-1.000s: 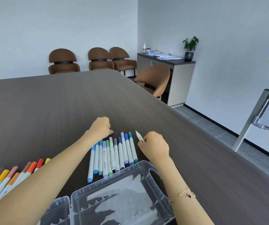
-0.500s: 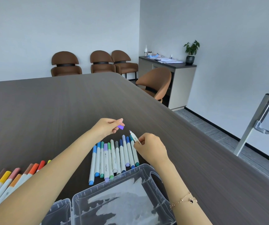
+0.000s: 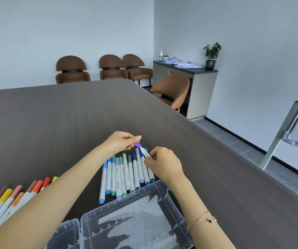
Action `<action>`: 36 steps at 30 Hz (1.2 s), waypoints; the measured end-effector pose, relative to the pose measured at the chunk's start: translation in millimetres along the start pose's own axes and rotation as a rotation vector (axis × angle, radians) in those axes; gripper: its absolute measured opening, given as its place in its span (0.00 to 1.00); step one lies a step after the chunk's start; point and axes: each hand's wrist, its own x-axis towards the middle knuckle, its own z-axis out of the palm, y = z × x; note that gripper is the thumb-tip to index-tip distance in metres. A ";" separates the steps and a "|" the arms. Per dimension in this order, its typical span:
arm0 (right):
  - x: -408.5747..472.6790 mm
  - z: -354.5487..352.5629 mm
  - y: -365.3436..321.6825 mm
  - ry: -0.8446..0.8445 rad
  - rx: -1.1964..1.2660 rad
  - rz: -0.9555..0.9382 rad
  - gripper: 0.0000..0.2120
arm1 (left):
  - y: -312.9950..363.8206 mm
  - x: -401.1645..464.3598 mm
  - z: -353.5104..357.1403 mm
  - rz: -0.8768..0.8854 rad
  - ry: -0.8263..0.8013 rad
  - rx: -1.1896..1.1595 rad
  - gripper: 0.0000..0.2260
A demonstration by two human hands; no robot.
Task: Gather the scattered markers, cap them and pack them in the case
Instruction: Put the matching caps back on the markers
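My left grip (image 3: 121,141) pinches the purple cap (image 3: 137,144) between thumb and fingertip, lined up on the marker's tip so it can push straight on. My right grip (image 3: 162,163) clenches around the white marker (image 3: 145,154), angling it up toward the cap. Cap and tip look to be just meeting, not seated yet. Below my hands sits the row of blue and green markers (image 3: 126,175) on the table (image 3: 54,123), already capped. The clear case (image 3: 137,221) waits open near me, and warm-coloured markers (image 3: 10,198) lie off left.
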 end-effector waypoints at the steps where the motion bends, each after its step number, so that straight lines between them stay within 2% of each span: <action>1: 0.4 1.1 -0.1 0.002 -0.006 -0.001 0.09 | 0.1 -1.0 0.0 0.021 -0.015 0.051 0.12; 4: 2.5 3.2 0.1 0.022 -0.037 -0.014 0.10 | 1.6 -3.3 3.0 0.111 -0.009 0.117 0.12; 9: 2.8 2.7 4.1 0.036 -0.105 -0.042 0.10 | 9.6 -8.8 11.1 0.227 0.091 0.020 0.08; 19: 5.7 2.9 9.6 0.096 0.095 0.054 0.07 | 21.1 -19.4 24.6 0.244 0.167 -0.072 0.10; 22: 8.3 3.1 4.6 0.127 0.216 0.074 0.07 | 25.8 -17.2 19.3 0.255 0.103 0.021 0.11; 25: 13.6 3.5 5.7 0.105 0.215 0.113 0.10 | 25.1 -14.8 3.1 0.267 0.037 0.240 0.14; 28: 19.1 5.1 18.0 0.078 0.045 0.182 0.13 | 15.5 -19.8 -26.1 0.240 0.103 0.285 0.13; 30: 21.2 8.9 22.7 0.037 -0.016 0.222 0.13 | 4.1 -29.6 -48.7 0.202 0.076 0.338 0.11; 33: 21.6 14.3 19.5 0.022 -0.047 0.198 0.12 | -13.3 -54.0 -86.6 0.130 0.035 0.409 0.10; 36: 21.7 17.2 14.2 -0.012 -0.096 0.147 0.11 | -29.0 -90.5 -132.1 0.062 0.090 0.434 0.10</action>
